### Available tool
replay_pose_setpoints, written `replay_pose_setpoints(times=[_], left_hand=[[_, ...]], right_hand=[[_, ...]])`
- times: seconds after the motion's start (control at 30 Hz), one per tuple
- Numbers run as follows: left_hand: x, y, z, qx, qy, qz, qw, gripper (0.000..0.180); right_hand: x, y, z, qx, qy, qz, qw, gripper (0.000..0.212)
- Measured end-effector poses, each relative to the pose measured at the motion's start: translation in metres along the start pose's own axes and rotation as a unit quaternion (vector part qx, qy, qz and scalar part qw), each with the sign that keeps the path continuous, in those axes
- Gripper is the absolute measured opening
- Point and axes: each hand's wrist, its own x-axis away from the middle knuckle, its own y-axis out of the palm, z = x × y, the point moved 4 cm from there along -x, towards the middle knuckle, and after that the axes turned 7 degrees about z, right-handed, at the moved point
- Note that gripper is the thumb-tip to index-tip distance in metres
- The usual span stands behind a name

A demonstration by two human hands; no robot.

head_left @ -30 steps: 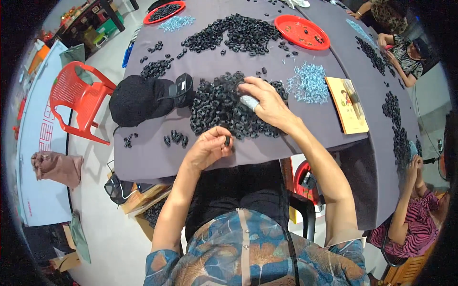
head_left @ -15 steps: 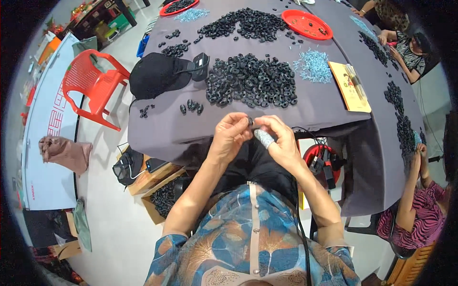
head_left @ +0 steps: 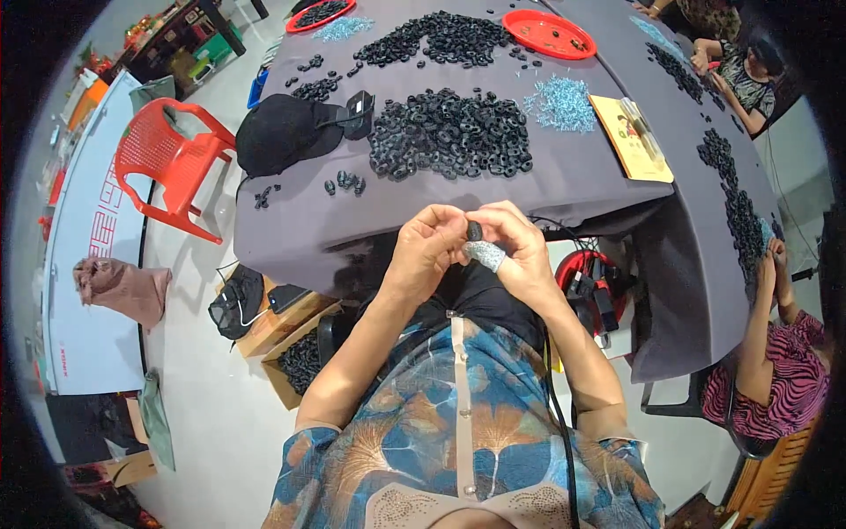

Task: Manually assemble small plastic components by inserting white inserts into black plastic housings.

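Observation:
Just off the table's near edge, both my hands meet fingertip to fingertip. My right hand (head_left: 520,247) is closed, pinching a small black oval plastic piece (head_left: 475,231) between thumb and forefinger. A speckled grey-white wrap (head_left: 484,255) covers its thumb. My left hand (head_left: 423,251) is closed beside that piece, fingertips pressed together; whatever they hold is too small to make out. Beyond my hands lies a large heap of black oval pieces (head_left: 449,137) with holes. Left of it are a few separate black pieces (head_left: 345,182); right of it is a pile of small light-blue pieces (head_left: 561,103).
A black cap (head_left: 286,137) lies left of the heap, and a yellow booklet (head_left: 630,137) right. Red trays (head_left: 551,35) stand farther back. Other people sit along the right side, one in a pink striped top (head_left: 775,379). A red chair (head_left: 172,163) stands left; cables hang below the table.
The black piece, earlier at my left fingertips, now shows between my right thumb and forefinger. My hands have drawn closer together. The whole view has shifted slightly.

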Motion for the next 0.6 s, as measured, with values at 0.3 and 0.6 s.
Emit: replay_pose_setpoints(times=[0.3,0.6], left_hand=[[0.0085,0.0108,0.0048,-0.063,-0.032,0.004,0.997,0.013],[0.0051,0.0128,-0.0035,0.032,-0.077,0.051,0.995,0.013]], right_hand=[[0.0032,-0.0023,0.0058,-0.133,0.083,0.034,0.987,0.03],[0.0025,-0.0009,0.007,-0.073,0.037,0.039,0.996,0.034]])
